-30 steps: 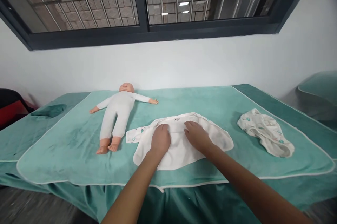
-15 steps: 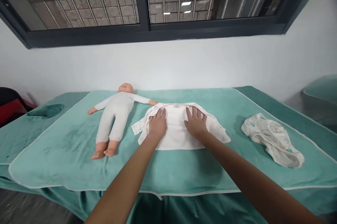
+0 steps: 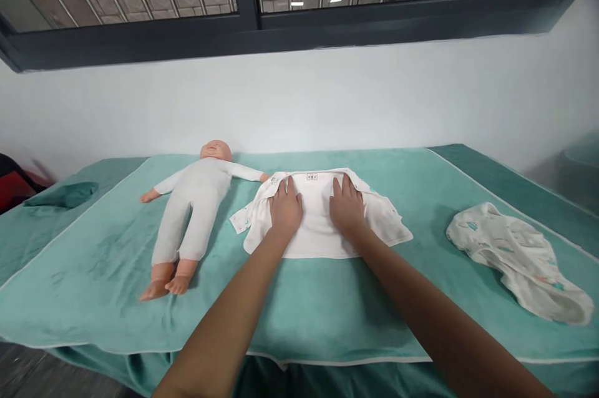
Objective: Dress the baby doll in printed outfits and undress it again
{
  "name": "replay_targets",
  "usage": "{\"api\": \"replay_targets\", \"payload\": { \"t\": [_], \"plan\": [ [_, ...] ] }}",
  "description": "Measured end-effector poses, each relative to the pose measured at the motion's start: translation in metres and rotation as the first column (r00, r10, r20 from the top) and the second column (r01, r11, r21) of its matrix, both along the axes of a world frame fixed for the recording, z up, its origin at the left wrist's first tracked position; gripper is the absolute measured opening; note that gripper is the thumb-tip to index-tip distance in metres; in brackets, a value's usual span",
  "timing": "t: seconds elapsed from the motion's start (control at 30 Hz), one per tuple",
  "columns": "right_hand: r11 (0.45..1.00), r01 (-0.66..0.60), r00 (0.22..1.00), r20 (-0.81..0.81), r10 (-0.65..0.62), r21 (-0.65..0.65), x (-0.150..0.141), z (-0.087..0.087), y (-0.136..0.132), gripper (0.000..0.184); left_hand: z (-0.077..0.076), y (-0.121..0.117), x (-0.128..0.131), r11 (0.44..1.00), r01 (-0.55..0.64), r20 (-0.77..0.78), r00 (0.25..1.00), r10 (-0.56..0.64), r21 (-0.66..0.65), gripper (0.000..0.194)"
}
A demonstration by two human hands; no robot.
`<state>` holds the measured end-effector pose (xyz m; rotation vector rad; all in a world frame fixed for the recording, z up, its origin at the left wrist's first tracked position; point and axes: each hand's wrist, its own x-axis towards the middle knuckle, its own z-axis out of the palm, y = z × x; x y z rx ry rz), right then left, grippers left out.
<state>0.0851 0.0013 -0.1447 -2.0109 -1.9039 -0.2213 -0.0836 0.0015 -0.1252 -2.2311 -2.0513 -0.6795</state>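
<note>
A white baby shirt (image 3: 314, 239) lies spread on the green bed cover, its collar tag facing the wall. My left hand (image 3: 285, 208) rests on the shirt's left half, fingers stretched out over the fabric near the collar. On the right half lies my right hand (image 3: 347, 206), also with its fingers extended and pressed onto the cloth. Both palms face down, and neither hand grips anything that I can see. To the left a baby doll (image 3: 194, 198) in a white body lies on its back, one of its hands touching or close to the shirt's edge.
A crumpled white printed baby garment (image 3: 519, 261) lies at the right of the green cover (image 3: 322, 317). A dark window frame (image 3: 281, 30) with metal bars runs along the white wall behind. A red and black item (image 3: 14, 189) sits at the far left.
My view has come slightly closer and tilted down. Both hands stay on the shirt, with the right hand's fingers now closer together. The doll and the garments have not visibly moved.
</note>
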Motion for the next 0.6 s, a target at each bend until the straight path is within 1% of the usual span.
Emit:
{"api": "replay_targets", "payload": {
  "t": [0.1,0.2,0.3,0.37,0.5,0.6],
  "plan": [
    [0.996,0.027,0.999,-0.024,-0.025,0.085,0.002,-0.008,0.0,0.065,-0.008,-0.003,-0.002,0.996,0.016,-0.029,0.999,-0.014,0.085,0.06],
    [0.994,0.05,0.999,-0.022,-0.048,0.099,0.002,-0.009,-0.002,0.066,-0.012,-0.005,-0.002,0.994,0.019,-0.046,0.999,-0.014,0.107,0.06],
    [0.995,0.058,0.998,-0.013,-0.057,0.08,0.002,-0.01,-0.002,0.067,-0.015,-0.003,-0.001,0.995,0.019,-0.047,0.999,-0.014,0.097,0.06],
    [0.997,0.059,0.998,-0.011,-0.058,0.05,0.003,-0.013,0.0,0.067,-0.019,0.001,-0.002,0.997,0.027,-0.05,0.998,-0.023,0.066,0.059],
    [0.997,0.066,0.997,-0.03,-0.067,-0.028,0.004,-0.019,0.006,0.068,-0.025,0.008,-0.007,0.998,0.052,-0.048,0.997,-0.053,-0.021,0.052],
    [0.994,0.077,0.996,-0.039,-0.08,-0.077,0.004,-0.021,0.01,0.068,-0.026,0.008,-0.01,0.997,0.07,-0.036,0.997,-0.072,-0.036,0.046]
  ]
}}
